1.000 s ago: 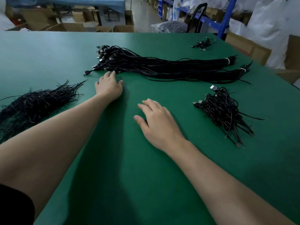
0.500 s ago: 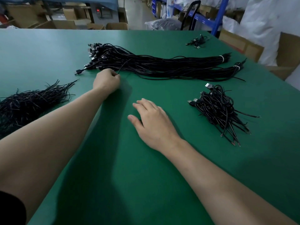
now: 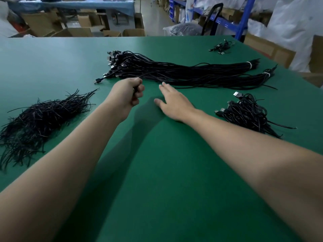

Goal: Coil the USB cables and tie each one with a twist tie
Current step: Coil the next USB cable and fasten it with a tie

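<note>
Grip: L hand (image 3: pixel 128 96) on cable (image 3: pixel 134 90) by bundle (image 3: pixel 174 74) edge, R hand (image 3: pixel 174 103) flat

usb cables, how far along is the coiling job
Done: a coiled pile sits at right. In hand: the left hand grips one cable; the right hand is open. Left: the long bundle, most of the job.

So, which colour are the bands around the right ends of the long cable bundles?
White; the bands on the cable bundles show best in the head view.
</note>
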The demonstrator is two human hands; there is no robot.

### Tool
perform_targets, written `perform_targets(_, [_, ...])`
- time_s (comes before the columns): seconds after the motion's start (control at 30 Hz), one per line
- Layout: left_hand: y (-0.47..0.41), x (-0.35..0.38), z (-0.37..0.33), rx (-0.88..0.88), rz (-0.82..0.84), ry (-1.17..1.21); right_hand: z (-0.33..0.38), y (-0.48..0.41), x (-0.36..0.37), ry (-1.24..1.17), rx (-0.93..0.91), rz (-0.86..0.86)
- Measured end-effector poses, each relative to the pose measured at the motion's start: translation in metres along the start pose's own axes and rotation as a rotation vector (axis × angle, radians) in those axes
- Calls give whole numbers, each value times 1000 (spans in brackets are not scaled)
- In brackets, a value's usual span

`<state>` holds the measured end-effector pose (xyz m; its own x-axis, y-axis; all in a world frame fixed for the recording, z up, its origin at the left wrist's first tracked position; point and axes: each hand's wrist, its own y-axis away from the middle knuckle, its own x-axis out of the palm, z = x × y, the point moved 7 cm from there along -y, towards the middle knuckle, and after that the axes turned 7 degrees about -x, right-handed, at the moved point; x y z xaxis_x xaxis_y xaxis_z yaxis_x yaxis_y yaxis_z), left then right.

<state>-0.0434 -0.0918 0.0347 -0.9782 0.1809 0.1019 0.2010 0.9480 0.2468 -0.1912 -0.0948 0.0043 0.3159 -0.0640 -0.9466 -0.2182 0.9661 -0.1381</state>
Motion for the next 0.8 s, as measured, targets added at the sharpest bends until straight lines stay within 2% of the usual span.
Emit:
perform_targets(0.1, [19,5,7,-3,29,-41,-8,-30,-4,-26,10,-38])
perform_targets(0.27, [46,10,20,16,45,-119,-36,-61,2,170,110,-10])
perform_targets(0.43, [61,4,10,74,37,-83,-51,-68,14,181,168,72])
perform_targets(0.63, [70,-20,11,144,-15,-74,-53,-67,15,187,173,90])
perform_targets(0.73, [66,-28,23,167,-87,-409,-52,-66,13,181,153,50])
perform_targets(0.8, [56,-32,29,181,-141,-847,-50,-64,10,148,141,-18])
